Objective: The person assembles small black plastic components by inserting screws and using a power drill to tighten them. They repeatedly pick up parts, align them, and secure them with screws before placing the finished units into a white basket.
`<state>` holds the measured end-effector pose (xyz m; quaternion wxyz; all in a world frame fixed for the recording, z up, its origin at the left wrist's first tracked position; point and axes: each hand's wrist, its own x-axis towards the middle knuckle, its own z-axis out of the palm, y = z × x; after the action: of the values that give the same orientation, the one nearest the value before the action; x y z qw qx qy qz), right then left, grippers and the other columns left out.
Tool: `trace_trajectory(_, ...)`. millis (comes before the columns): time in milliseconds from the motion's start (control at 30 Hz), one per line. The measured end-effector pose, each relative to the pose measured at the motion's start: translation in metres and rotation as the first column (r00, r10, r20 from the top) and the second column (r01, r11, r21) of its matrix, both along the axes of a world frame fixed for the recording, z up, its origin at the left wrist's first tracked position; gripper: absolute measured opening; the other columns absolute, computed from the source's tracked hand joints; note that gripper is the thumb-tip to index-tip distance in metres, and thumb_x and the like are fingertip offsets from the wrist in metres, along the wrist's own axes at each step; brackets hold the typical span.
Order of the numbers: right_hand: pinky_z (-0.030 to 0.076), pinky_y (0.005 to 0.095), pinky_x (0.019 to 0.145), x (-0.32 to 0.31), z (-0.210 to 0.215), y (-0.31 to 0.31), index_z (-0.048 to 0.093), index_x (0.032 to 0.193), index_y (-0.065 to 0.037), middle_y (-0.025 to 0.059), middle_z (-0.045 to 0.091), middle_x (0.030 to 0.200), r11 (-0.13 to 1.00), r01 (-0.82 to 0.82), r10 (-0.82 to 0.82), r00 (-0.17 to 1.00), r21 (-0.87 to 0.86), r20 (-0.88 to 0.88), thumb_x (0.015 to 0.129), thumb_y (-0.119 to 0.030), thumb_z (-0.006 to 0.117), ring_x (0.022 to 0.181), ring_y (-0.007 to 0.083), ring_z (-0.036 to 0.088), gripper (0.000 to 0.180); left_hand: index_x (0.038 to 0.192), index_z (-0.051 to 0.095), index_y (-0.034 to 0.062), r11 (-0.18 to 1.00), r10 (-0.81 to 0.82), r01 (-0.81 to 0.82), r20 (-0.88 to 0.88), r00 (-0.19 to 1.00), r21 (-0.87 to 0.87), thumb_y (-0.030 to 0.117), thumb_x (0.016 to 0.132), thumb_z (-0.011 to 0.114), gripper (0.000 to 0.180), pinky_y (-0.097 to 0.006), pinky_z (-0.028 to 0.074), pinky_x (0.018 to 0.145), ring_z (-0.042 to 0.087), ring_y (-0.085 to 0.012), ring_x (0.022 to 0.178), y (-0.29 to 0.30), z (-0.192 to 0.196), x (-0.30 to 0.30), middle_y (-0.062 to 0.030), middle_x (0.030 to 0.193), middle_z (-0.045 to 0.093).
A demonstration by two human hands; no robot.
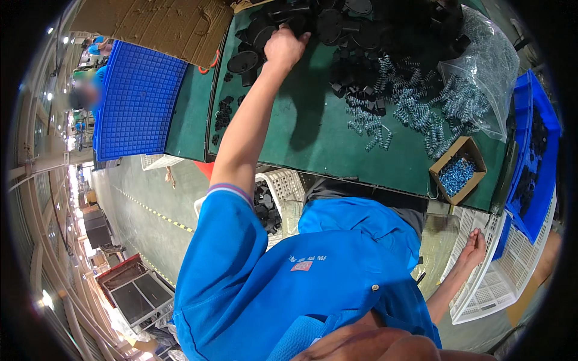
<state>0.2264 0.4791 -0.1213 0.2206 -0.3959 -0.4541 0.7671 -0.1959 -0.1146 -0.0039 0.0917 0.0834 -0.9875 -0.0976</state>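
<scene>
Here's my left hand (285,48) at twelve o'clock, in among the black parts (330,29) on the green table (337,144); fingertips hidden, so I can't tell if they grip one. Down near four, my right hand (471,248) hangs by the white crate (484,296), fingers loosely half-curled. Springs (415,108) at two, blue screws (457,175) at three!

A green counter (343,153) is carrying a heap of black plastic parts (329,27) along its far side. Smaller black pieces (224,113) are lying scattered toward its left. Loose metal springs (416,114) are sprawling beside black blocks (358,90), a clear plastic bag (490,63) is resting at the right, and an open cardboard box (470,188) is sitting near the front right corner
</scene>
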Motion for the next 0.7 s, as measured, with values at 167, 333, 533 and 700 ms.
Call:
trace_trajectory(167,0.057,0.0317,0.081,-0.022,0.002,-0.020,0.059,0.101,0.011,0.0211,0.066,0.098,0.997,0.076,-0.074,0.996,0.025,-0.052,0.093,0.004,0.055,0.089,0.0252,0.066,0.012,0.122,0.052,-0.0039,0.998,0.058,-0.051,0.154,0.986,-0.044,0.026,0.079,0.070,0.055,-0.043,0.053,0.092,0.062,-0.0408,0.109,-0.010,-0.020,-0.022,-0.0289,0.128,0.051)
trace_trajectory(333,0.057,0.0324,0.082,-0.010,-0.004,-0.017,0.059,0.100,0.012,0.0220,0.066,0.099,0.990,0.138,-0.135,0.989,0.035,-0.063,0.092,0.003,0.056,0.090,0.0255,0.066,0.012,0.115,0.058,-0.0005,0.991,-0.088,0.104,-0.180,0.980,0.086,0.011,0.081,0.064,0.036,-0.046,0.052,0.086,0.060,-0.0413,0.102,-0.003,0.008,0.053,-0.0260,0.119,0.054)
trace_trajectory(533,0.054,0.0318,0.087,-0.021,-0.005,-0.018,0.060,0.102,0.013,0.0204,0.066,0.100,0.977,0.208,-0.210,0.976,-0.038,-0.064,0.092,0.000,0.055,0.093,0.0252,0.064,0.017,0.112,0.068,0.0040,0.790,-0.487,0.602,-0.481,0.729,0.113,-0.016,0.071,0.062,0.046,-0.038,0.053,0.088,0.062,-0.0339,0.104,0.041,0.018,0.190,-0.0192,0.112,0.059)
trace_trajectory(700,0.055,0.0330,0.085,-0.018,-0.004,-0.024,0.059,0.101,0.014,0.0215,0.066,0.099,0.976,0.209,-0.213,0.973,-0.055,-0.086,0.092,0.003,0.054,0.093,0.0264,0.065,0.016,0.106,0.071,0.0037,0.708,-0.535,0.677,-0.473,0.700,0.201,-0.016,0.064,0.062,0.047,-0.044,0.055,0.086,0.063,-0.0366,0.100,0.082,0.013,0.237,-0.0181,0.108,0.061)
